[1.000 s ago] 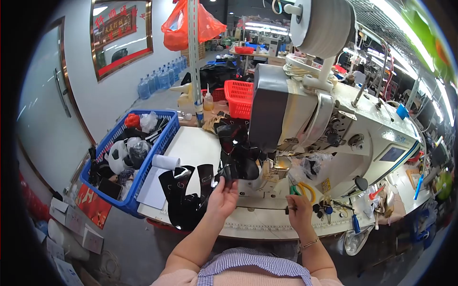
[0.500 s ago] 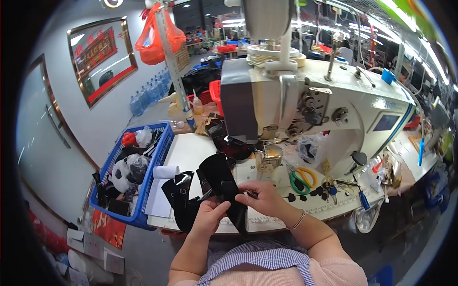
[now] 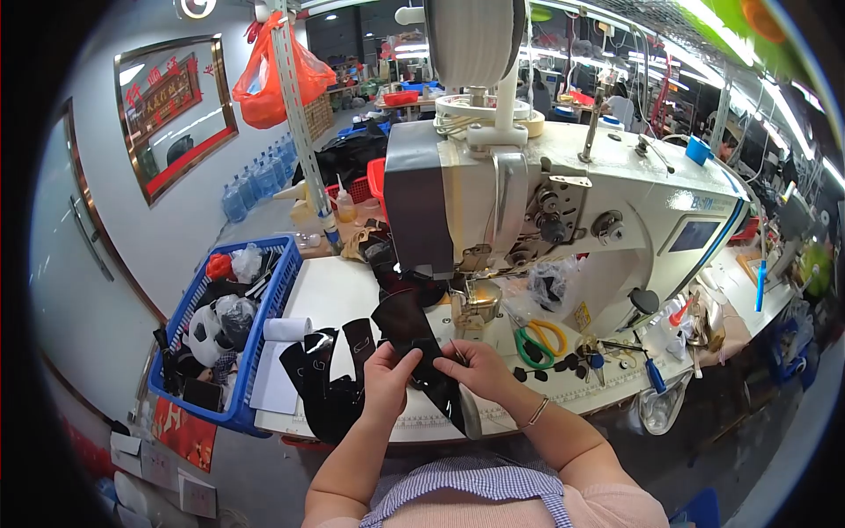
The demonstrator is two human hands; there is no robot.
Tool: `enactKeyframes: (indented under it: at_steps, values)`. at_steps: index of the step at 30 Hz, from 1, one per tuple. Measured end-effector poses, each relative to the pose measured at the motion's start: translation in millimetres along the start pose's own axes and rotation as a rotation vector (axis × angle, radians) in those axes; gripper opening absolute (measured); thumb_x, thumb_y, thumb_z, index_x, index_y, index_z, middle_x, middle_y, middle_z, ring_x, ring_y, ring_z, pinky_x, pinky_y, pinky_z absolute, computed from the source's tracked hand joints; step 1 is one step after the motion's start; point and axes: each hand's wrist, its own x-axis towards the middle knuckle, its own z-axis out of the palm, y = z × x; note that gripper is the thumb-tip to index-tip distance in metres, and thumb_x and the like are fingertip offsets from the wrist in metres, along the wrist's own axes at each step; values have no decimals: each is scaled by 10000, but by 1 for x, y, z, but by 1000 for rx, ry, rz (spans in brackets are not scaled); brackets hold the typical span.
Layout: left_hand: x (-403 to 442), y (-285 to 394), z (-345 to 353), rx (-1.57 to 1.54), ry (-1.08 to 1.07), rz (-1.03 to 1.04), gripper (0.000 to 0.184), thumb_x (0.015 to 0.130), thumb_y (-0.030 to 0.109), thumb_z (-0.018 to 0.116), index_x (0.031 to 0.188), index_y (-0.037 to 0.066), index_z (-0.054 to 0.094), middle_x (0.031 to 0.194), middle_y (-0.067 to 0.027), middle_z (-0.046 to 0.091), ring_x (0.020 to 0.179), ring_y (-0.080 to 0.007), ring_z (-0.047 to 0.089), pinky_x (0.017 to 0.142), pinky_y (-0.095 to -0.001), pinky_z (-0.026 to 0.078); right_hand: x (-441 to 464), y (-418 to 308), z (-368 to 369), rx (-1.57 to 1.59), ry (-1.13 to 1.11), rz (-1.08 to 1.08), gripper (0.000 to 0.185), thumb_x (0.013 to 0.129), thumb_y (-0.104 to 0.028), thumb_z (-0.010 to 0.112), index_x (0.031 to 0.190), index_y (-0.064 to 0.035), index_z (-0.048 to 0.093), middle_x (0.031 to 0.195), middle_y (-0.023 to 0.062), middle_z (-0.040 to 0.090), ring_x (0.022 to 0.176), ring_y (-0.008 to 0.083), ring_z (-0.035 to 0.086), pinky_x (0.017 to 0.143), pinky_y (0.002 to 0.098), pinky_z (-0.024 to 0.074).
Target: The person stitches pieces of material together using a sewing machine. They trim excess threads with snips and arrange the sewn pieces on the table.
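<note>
The right hand [image 3: 480, 370], apart from the work a second ago, has joined the left hand [image 3: 387, 378], so the black piece [image 3: 407, 317] is now steadied in two pinching grips. It sits at eight o'clock from the sewing machine [image 3: 546, 176], with scissors [image 3: 554, 337] at three o'clock from the hands.

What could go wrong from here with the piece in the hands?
The glossy black piece, held by the left hand and right hand, reaches down to the front edge of the table; it might catch or crease there.

The scissors lie just beyond the right hand, so a sideways move could knock them.

The other black pieces lie right beside the left hand, near the edge, and could be dragged off.
</note>
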Motion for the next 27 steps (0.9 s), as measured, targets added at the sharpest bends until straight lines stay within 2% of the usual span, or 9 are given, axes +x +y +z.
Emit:
enactKeyframes:
  at_steps: [2, 5, 8, 9, 10, 14, 17, 21, 27]
  values:
    - [5, -2, 2, -31, 5, -27, 189, 846, -3, 578, 1034, -16, 566, 990, -95, 631, 871, -162, 625, 755, -282, 511, 2, 8, -4, 18, 0, 28, 208, 843, -220, 651, 908, -22, 643, 647, 9, 592, 580, 55, 503, 558, 235, 412]
    - [21, -4, 5, -184, 36, -120, 221, 833, 0, 600, 1049, -15, 560, 986, -89, 630, 864, -153, 626, 734, -267, 513, 4, 9, -10, -99, 175, -181, 181, 808, -153, 664, 956, -51, 644, 688, 22, 587, 606, 111, 529, 571, 266, 423]
    - [56, -10, 3, -314, 101, -237, 249, 828, 17, 611, 1066, -2, 542, 971, -87, 627, 870, -160, 626, 720, -278, 527, 17, 16, -30, -680, 537, -687, 268, 740, -78, 678, 1005, -100, 640, 751, 35, 550, 660, 187, 530, 588, 304, 436]
    - [71, -21, 2, -314, 154, -283, 242, 831, 21, 606, 1063, 2, 540, 968, -86, 626, 867, -163, 627, 718, -283, 531, 17, 10, -33, -680, 523, -636, 356, 670, -36, 692, 1007, -135, 634, 794, 42, 500, 695, 233, 504, 593, 333, 435]
    - [80, -15, 11, -312, 208, -331, 235, 835, 26, 602, 1060, 6, 537, 964, -85, 625, 864, -166, 628, 715, -288, 535, 19, 11, -39, -723, 549, -638, 343, 675, -39, 695, 997, -136, 633, 795, 46, 498, 694, 232, 503, 590, 334, 433]
    - [87, -10, 44, -275, -4, -404, 143, 826, 41, 606, 963, 22, 566, 870, -53, 626, 757, -141, 632, 635, -267, 533, 17, 19, -68, -776, 676, -589, 280, 701, -57, 708, 957, -135, 626, 810, 65, 502, 704, 239, 519, 575, 341, 441]
    - [89, -12, 45, -155, -21, -322, 95, 822, 32, 600, 915, 25, 582, 845, -52, 631, 718, -135, 634, 615, -249, 529, 13, 19, -81, -734, 713, -607, 274, 713, -58, 724, 964, -113, 627, 834, 65, 526, 690, 242, 534, 564, 344, 463]
    - [90, -13, 50, -139, -48, -315, 94, 817, 31, 602, 907, 14, 581, 836, -66, 631, 712, -122, 633, 599, -227, 523, 21, 11, -72, -726, 593, -669, 315, 716, -93, 717, 1019, -108, 632, 905, 59, 546, 729, 239, 531, 608, 338, 454]
    - [91, -14, 49, -100, -41, -287, 112, 817, 10, 587, 927, -1, 572, 845, -81, 631, 727, -140, 641, 612, -255, 541, 24, 12, -68, -790, 485, -610, 340, 707, -118, 713, 1039, -122, 639, 965, 54, 528, 729, 231, 506, 624, 329, 441]
